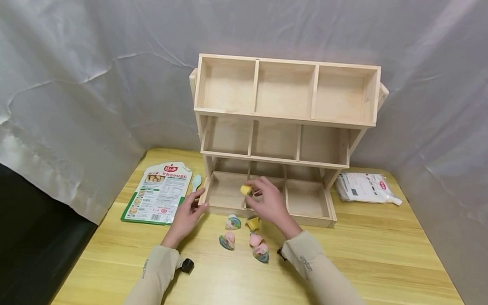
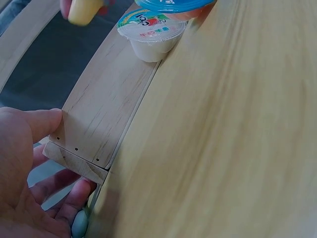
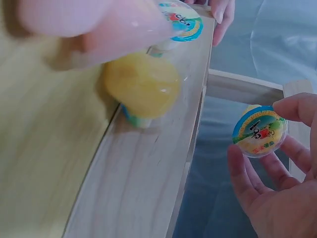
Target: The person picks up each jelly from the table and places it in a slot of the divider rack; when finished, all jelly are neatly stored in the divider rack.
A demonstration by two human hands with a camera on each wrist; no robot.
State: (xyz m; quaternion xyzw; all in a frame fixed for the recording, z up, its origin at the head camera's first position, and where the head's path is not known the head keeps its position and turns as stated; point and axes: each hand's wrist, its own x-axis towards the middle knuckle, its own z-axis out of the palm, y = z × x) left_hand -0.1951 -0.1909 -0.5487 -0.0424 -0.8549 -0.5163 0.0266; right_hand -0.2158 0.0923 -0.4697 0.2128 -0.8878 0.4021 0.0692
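A yellow jelly cup (image 1: 246, 189) is pinched between the thumb and fingers of my right hand (image 1: 271, 205), over the bottom tier of the wooden shelf (image 1: 264, 159). Its printed lid (image 3: 260, 132) faces the right wrist camera. My left hand (image 1: 186, 220) grips the front left corner of that tier; the left wrist view has the thumb on the front board (image 2: 106, 94) and fingers curled round the end. Before the shelf lie another yellow cup (image 1: 253, 223), a white cup (image 1: 233, 222) and several pink cups (image 1: 227, 240), some tilted.
Left of the shelf lie a white and green packet (image 1: 159, 194) and a pale green spoon (image 1: 196, 182). To its right is a white plastic package (image 1: 365, 188). Grey sheeting (image 1: 151, 28) hangs behind and beside the wooden table (image 1: 369, 260).
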